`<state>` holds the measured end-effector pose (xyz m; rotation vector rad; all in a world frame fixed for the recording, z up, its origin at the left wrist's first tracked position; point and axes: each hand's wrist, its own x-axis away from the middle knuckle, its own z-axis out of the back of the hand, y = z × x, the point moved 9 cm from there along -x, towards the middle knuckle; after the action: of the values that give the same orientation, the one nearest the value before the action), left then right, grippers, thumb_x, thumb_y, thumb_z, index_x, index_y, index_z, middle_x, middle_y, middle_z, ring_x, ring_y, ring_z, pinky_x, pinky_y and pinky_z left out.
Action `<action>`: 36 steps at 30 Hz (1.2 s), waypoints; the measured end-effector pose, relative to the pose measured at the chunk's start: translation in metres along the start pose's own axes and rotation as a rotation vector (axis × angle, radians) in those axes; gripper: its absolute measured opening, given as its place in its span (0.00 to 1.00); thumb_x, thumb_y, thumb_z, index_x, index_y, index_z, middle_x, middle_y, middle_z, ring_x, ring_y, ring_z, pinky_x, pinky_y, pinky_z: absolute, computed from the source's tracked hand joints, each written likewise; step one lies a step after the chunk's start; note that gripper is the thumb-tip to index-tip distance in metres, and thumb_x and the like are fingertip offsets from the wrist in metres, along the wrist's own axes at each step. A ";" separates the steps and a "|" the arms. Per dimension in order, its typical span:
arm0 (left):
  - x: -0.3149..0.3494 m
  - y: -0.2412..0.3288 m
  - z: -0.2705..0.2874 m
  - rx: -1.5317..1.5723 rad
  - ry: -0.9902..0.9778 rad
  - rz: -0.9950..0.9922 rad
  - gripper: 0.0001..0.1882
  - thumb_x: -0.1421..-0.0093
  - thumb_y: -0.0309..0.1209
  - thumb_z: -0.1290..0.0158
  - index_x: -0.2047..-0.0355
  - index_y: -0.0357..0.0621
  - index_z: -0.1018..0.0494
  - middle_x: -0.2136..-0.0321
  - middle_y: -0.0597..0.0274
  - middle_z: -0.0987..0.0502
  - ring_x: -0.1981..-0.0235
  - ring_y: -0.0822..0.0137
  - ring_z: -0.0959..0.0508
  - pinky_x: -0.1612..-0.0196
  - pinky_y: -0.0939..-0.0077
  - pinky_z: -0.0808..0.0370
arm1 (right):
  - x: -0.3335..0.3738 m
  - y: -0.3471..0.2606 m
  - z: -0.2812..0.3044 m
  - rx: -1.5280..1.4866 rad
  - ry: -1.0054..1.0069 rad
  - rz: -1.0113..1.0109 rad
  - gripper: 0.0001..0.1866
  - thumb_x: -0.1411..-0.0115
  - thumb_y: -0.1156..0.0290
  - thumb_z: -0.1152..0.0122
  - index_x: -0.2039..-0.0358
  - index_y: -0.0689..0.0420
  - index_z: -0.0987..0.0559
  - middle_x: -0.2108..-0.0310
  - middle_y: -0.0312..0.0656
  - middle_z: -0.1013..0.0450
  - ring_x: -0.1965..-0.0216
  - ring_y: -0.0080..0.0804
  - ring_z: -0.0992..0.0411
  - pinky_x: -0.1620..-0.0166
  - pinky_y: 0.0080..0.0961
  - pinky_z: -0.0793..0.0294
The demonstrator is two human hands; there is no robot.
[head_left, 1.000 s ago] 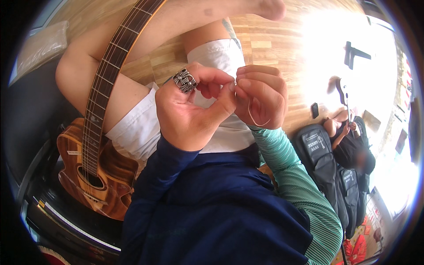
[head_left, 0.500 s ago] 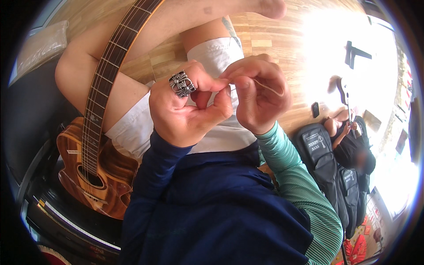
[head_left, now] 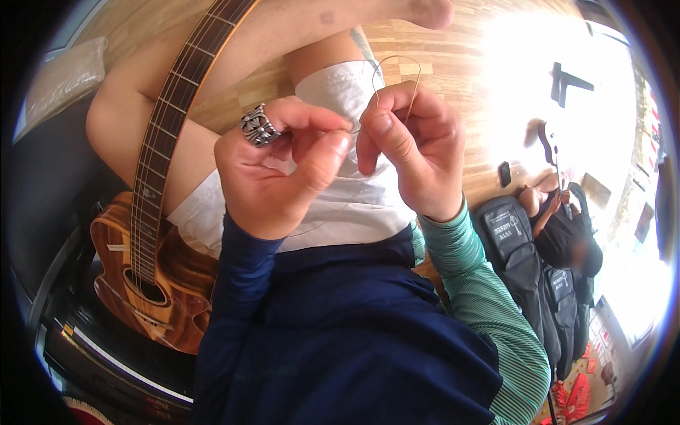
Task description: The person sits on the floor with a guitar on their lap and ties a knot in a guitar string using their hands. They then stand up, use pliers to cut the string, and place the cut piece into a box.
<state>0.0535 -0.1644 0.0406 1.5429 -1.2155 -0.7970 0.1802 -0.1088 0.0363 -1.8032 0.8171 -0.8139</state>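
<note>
String [head_left: 418, 81], thin and tan, is what we see between the person's two bare hands, in front of the torso. It rises from the right hand [head_left: 421, 152] in a narrow loop that stands above the forefinger, and a short stretch reaches across to the left hand [head_left: 283, 159]. We find the right hand's thumb and forefinger clamped on the string just below the loop. The left hand's thumb and forefinger are pinched together on the stretch nearest them, their tips just beside the right hand but apart from it.

We also notice a broad silver ring [head_left: 260, 126] on the left hand. Below that hand, a fine pale line curves over the white shorts [head_left: 347, 230]; we cannot tell whether it belongs to the same string.

To the left, we see a brown acoustic guitar [head_left: 177, 304], its neck slanting up across the bent leg. On the right, well apart from the hands, another person [head_left: 559, 244] sits beside black gig bags [head_left: 503, 237] on the wooden floor [head_left: 453, 67].
</note>
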 end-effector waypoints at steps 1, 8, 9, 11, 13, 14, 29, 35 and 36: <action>-0.001 0.001 0.002 -0.001 -0.019 0.002 0.05 0.45 0.15 0.46 0.67 0.32 0.25 0.78 0.70 0.27 0.76 0.84 0.32 0.73 0.90 0.37 | 0.000 0.004 -0.001 -0.074 -0.025 -0.060 0.06 0.39 0.76 0.41 0.67 0.66 0.26 0.78 0.36 0.28 0.79 0.17 0.30 0.75 0.13 0.29; 0.000 -0.012 0.019 0.031 0.086 0.069 0.06 0.40 0.23 0.48 0.65 0.34 0.24 0.80 0.74 0.31 0.79 0.85 0.37 0.75 0.90 0.43 | 0.005 -0.003 -0.002 -0.074 0.065 -0.033 0.06 0.41 0.76 0.39 0.70 0.65 0.25 0.80 0.35 0.28 0.82 0.15 0.31 0.79 0.10 0.33; 0.000 -0.013 0.019 0.038 0.091 0.076 0.06 0.39 0.24 0.48 0.65 0.34 0.24 0.80 0.74 0.31 0.79 0.84 0.38 0.76 0.89 0.44 | 0.005 -0.005 -0.002 -0.059 0.074 -0.015 0.06 0.41 0.76 0.39 0.70 0.65 0.25 0.79 0.35 0.28 0.82 0.15 0.31 0.79 0.10 0.33; 0.000 -0.013 0.018 0.018 0.088 0.077 0.07 0.38 0.27 0.49 0.65 0.35 0.24 0.81 0.74 0.32 0.80 0.84 0.38 0.77 0.88 0.44 | 0.007 -0.010 -0.002 -0.026 0.081 0.026 0.06 0.42 0.76 0.38 0.71 0.65 0.25 0.79 0.35 0.27 0.81 0.14 0.31 0.78 0.10 0.33; 0.000 -0.012 0.017 0.008 0.090 0.080 0.09 0.37 0.29 0.49 0.65 0.35 0.24 0.82 0.74 0.32 0.80 0.83 0.39 0.77 0.88 0.45 | 0.009 -0.015 -0.003 0.010 0.079 0.073 0.06 0.43 0.77 0.37 0.71 0.65 0.25 0.78 0.36 0.27 0.80 0.13 0.31 0.78 0.10 0.34; 0.000 -0.012 0.016 0.008 0.095 0.084 0.10 0.36 0.30 0.50 0.65 0.35 0.24 0.82 0.74 0.32 0.80 0.83 0.39 0.77 0.88 0.44 | 0.010 -0.020 -0.003 0.062 0.085 0.133 0.05 0.43 0.77 0.37 0.71 0.65 0.25 0.78 0.35 0.26 0.80 0.13 0.31 0.77 0.09 0.34; 0.008 0.010 -0.004 0.103 -0.111 -0.047 0.08 0.43 0.15 0.47 0.63 0.31 0.26 0.70 0.61 0.24 0.70 0.78 0.28 0.62 0.84 0.32 | 0.014 -0.036 -0.012 0.149 0.026 0.248 0.05 0.44 0.79 0.36 0.69 0.65 0.24 0.76 0.35 0.25 0.75 0.13 0.29 0.74 0.09 0.33; 0.008 0.009 -0.006 0.196 -0.154 -0.047 0.07 0.43 0.16 0.48 0.63 0.32 0.27 0.70 0.61 0.24 0.70 0.79 0.29 0.63 0.85 0.33 | 0.015 -0.034 -0.013 0.165 0.026 0.231 0.05 0.43 0.79 0.36 0.69 0.65 0.24 0.76 0.36 0.25 0.76 0.13 0.29 0.73 0.09 0.33; 0.009 0.007 -0.006 0.228 -0.152 -0.031 0.07 0.43 0.16 0.48 0.63 0.32 0.27 0.70 0.61 0.24 0.70 0.79 0.29 0.63 0.85 0.33 | 0.015 -0.033 -0.012 0.178 0.021 0.234 0.05 0.43 0.79 0.36 0.69 0.65 0.24 0.76 0.36 0.25 0.76 0.13 0.29 0.74 0.09 0.33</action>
<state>0.0592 -0.1710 0.0502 1.7123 -1.4375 -0.8311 0.1842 -0.1161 0.0731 -1.5129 0.9201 -0.7287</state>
